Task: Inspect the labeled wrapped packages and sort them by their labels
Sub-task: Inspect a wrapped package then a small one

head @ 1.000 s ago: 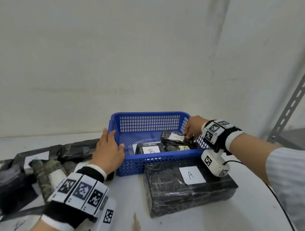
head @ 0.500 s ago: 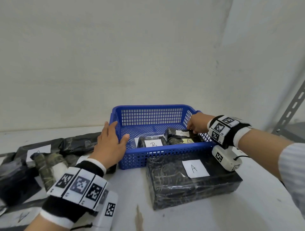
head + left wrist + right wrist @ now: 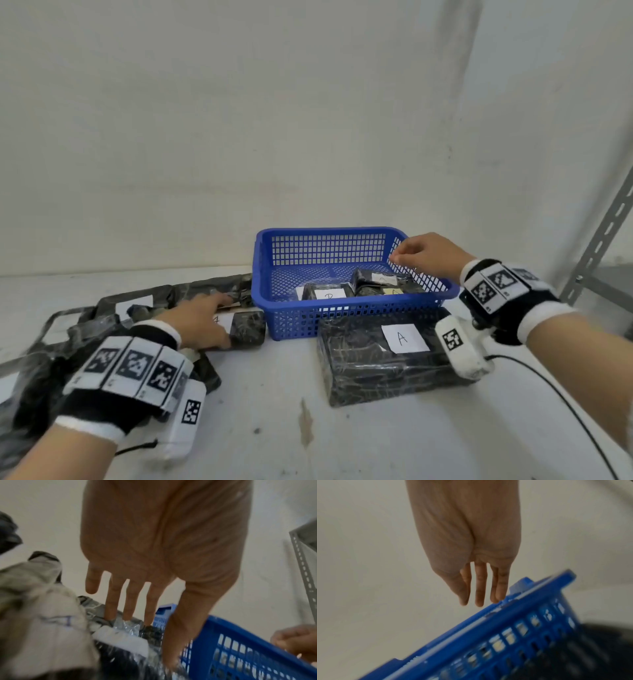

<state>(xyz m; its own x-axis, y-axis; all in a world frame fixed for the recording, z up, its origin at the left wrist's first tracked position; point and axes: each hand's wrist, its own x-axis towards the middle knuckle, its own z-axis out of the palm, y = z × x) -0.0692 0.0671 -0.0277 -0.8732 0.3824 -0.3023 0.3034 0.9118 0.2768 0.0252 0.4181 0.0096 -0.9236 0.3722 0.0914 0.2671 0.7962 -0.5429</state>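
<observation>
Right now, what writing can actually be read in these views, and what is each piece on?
"A": white label on the large wrapped package in front of the blue basket.
"B", partly cut by the rim: white label on a package in the basket.
Faint mark, unreadable: label on the rear basket package.
Blurred handwriting, unreadable: label beside the left hand.

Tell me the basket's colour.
Blue, a perforated plastic basket; clearest in the head view.

A scuffed white table (image 3: 274, 421) carries a blue basket (image 3: 346, 318), a large A-labelled package (image 3: 376, 363) and a heap of wrapped packages (image 3: 113, 318)
</observation>
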